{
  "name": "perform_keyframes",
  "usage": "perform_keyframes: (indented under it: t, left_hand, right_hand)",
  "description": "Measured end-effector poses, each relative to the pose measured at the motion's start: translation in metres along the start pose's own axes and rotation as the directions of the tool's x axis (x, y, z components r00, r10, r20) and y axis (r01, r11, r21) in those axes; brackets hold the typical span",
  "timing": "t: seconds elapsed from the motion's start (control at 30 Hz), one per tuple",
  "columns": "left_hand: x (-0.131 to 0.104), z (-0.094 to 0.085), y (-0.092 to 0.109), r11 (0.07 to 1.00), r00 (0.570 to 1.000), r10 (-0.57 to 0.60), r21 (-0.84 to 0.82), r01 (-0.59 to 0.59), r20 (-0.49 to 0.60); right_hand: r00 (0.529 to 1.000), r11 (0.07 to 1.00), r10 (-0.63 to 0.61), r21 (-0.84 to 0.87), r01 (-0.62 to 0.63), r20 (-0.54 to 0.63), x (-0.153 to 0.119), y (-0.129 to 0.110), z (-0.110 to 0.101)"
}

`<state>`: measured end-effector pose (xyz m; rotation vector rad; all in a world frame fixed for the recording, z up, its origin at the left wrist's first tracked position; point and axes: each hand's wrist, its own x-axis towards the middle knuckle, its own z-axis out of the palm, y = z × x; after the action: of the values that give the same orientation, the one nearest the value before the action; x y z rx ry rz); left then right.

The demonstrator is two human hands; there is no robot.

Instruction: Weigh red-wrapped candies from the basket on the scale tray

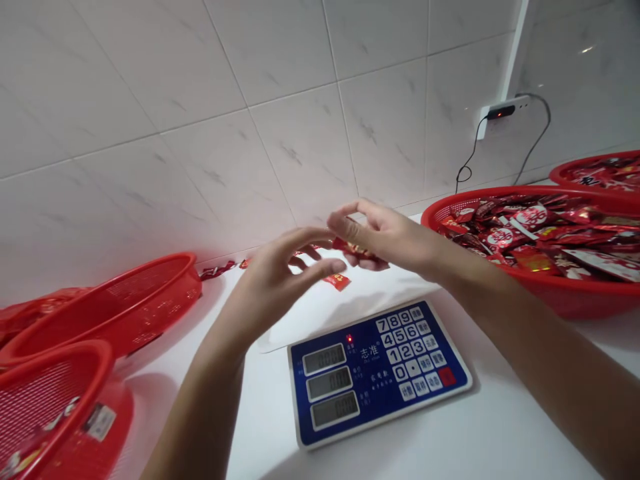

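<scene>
My right hand [385, 240] is curled round red wrapped candy [356, 249] above the scale's white pan [385, 288]. Just left of it, my left hand [280, 277] is half curved, its thumb apart from the fingers and nothing plainly gripped. A red candy packet [337, 281] shows below the left fingertips; whether it lies on the pan or is in the air I cannot tell. More red wrappers are partly hidden behind the left fingers. Nearer me is the scale's blue keypad panel [367, 373], with three displays and a lit red light.
At right, a red basket [550, 293] is heaped with wrapped candies [530, 227]; another red basket [600, 163] stands behind it. Red baskets [165, 300] also stand at left. Loose candies [217, 270] lie along the tiled wall [280, 147]. A power strip [503, 112] with cables hangs there.
</scene>
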<state>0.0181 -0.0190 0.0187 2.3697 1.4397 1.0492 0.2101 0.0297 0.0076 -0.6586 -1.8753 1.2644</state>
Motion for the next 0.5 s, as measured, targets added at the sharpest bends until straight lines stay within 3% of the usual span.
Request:
perform_keyframes:
  t: [0.1, 0.2, 0.3, 0.5]
  left_hand:
    - [-0.002, 0.003, 0.011, 0.996, 0.996, 0.086, 0.019, -0.085, -0.028]
    - [-0.004, 0.001, 0.012, 0.995, 0.995, 0.097, 0.036, -0.095, -0.04]
    - [-0.004, -0.003, 0.008, 0.997, 0.997, 0.031, -0.064, -0.035, -0.064]
    - [-0.001, 0.004, 0.006, 0.987, 0.982, -0.082, -0.151, 0.057, -0.167]
  right_hand:
    - [0.997, 0.999, 0.013, 0.037, -0.015, 0.073, -0.005, -0.001, 0.014]
    - [0.995, 0.998, -0.014, 0.06, 0.008, 0.098, -0.003, 0.003, 0.018]
    - [0.983, 0.997, -0.053, 0.058, 0.044, 0.175, 0.003, 0.007, 0.011]
    - [0.987, 0.975, -0.125, -0.173, 0.141, 0.1, 0.003, 0.002, -0.004]
